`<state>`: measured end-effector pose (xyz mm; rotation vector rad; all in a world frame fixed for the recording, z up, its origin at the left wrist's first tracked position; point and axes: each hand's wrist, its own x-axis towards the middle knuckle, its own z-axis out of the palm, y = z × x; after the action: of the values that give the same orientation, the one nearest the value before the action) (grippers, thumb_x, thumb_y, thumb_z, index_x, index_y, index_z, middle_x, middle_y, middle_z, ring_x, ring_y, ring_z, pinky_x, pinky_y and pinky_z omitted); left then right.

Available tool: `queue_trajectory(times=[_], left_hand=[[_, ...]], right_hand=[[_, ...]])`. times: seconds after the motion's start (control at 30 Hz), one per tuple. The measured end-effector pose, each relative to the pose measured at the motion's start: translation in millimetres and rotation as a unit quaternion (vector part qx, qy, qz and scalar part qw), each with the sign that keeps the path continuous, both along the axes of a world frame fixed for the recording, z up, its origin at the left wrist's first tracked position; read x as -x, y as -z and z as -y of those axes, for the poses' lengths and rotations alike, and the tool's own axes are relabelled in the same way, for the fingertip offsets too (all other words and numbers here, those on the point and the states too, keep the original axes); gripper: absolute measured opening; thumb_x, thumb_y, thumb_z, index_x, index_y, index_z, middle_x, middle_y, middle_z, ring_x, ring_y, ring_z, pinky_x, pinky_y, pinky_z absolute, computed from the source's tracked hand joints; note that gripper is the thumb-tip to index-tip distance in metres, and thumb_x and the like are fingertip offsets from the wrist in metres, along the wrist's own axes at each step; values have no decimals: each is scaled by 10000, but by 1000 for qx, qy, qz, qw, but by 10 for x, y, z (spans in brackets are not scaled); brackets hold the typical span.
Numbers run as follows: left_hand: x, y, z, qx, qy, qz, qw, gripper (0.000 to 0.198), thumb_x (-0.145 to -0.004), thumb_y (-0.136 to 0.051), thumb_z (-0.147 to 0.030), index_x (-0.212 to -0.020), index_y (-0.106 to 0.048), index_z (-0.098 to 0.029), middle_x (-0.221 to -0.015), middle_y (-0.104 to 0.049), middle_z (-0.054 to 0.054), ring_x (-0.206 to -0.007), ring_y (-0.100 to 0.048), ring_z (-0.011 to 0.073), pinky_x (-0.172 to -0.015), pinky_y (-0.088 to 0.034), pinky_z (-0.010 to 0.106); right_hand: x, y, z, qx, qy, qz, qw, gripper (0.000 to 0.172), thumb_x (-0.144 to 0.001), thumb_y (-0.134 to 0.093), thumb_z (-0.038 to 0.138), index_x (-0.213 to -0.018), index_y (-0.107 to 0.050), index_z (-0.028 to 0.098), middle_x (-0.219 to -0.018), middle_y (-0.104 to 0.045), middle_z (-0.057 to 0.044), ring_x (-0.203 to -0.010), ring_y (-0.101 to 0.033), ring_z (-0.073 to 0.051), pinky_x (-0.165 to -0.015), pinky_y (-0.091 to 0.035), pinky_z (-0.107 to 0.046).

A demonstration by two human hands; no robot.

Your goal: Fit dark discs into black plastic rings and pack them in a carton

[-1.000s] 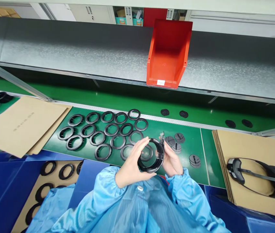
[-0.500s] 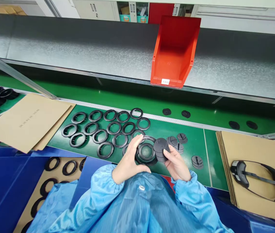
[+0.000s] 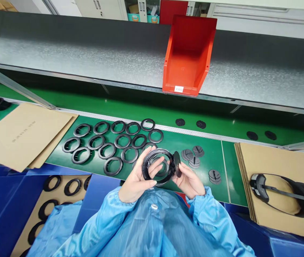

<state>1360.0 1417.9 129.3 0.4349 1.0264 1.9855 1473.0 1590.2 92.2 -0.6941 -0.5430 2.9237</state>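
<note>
Black plastic ring (image 3: pixel 157 151) is wrapped by fingers of left hand (image 3: pixel 137 182); fingers of right hand (image 3: pixel 189 184) pinch black disc (image 3: pixel 177 164) at its rim, below red bin (image 3: pixel 186 60).

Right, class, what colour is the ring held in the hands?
The ring is black, best seen in the head view.

Beige metal cabinets (image 3: pixel 98 6), galvanized steel shelf (image 3: pixel 82 57)

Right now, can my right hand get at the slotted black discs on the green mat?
Probably yes. The right hand sits close to the slotted black discs, with bare green mat between. It seems to hold a black disc against the black ring, so it would need to free that first.
</note>
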Motion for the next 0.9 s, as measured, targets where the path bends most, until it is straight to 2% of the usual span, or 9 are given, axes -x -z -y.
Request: queue_trajectory(times=[0.1,0.2,0.4,0.5,0.67,0.77,0.83,0.9], left_hand=[[-50,23,-10,-2,1,-6,1000,917,-745,-767,-72,-1482,-369,-444,-1670,-100,-29,-1471,-293,326,-1096,-442,324],[-69,64,-20,-6,5,-5,1000,916,-740,-772,-80,-1482,-373,-439,-1672,-90,-25,-1478,-270,332,-1100,-438,349],[-78,178,-44,-54,14,-7,998,1005,-727,-799,-134,-1516,-272,-465,-1676,-69,-12,-1513,-162,326,-1180,-330,462],[-76,240,-24,-65,37,-31,997,1057,-734,-779,-95,-1526,-202,-491,-1678,-41,-17,-1522,-121,312,-1205,-265,489],[-30,346,4,-90,100,-45,990,1150,-779,-738,-95,-1523,23,-531,-1672,-86,-16,-1533,-37,268,-1219,-188,517],[45,386,-12,-83,113,-21,990,1249,-730,-796,-126,-1498,87,-559,-1670,-100,-21,-1522,-150,260,-1185,-287,449],[102,389,-28,-65,101,8,993,1295,-669,-851,-170,-1504,60,-556,-1671,-99,-5,-1474,-287,271,-1085,-401,376],[143,377,-41,-42,84,39,995,1285,-642,-870,-217,-1521,12,-531,-1668,-126,21,-1420,-372,280,-984,-453,339]], right_hand=[[6,24,9,32,5,-5,999,284,-809,-789,163,-1079,-701,162,-1086,-738,-70,-857,-710,-124,-726,-606,-194],[19,57,40,45,8,-2,999,271,-807,-790,148,-1062,-698,150,-1067,-745,-66,-852,-715,-123,-723,-611,-191],[43,132,118,91,4,11,996,274,-789,-800,132,-1040,-690,140,-1048,-752,-75,-825,-721,-126,-689,-612,-192],[52,134,122,105,1,12,994,293,-789,-797,119,-1058,-683,128,-1052,-748,-91,-806,-720,-126,-684,-613,-198],[62,139,117,119,0,10,993,264,-796,-788,124,-1039,-685,146,-1031,-755,-70,-817,-720,-124,-673,-612,-197],[65,127,137,114,2,21,993,271,-776,-813,139,-1020,-696,152,-998,-760,-55,-802,-717,-120,-671,-608,-191],[68,93,161,89,7,27,996,298,-759,-836,158,-1026,-703,146,-995,-758,-61,-809,-714,-123,-680,-605,-189],[73,40,189,43,11,27,999,315,-758,-846,186,-1038,-710,137,-1026,-748,-81,-856,-710,-136,-709,-601,-192]])
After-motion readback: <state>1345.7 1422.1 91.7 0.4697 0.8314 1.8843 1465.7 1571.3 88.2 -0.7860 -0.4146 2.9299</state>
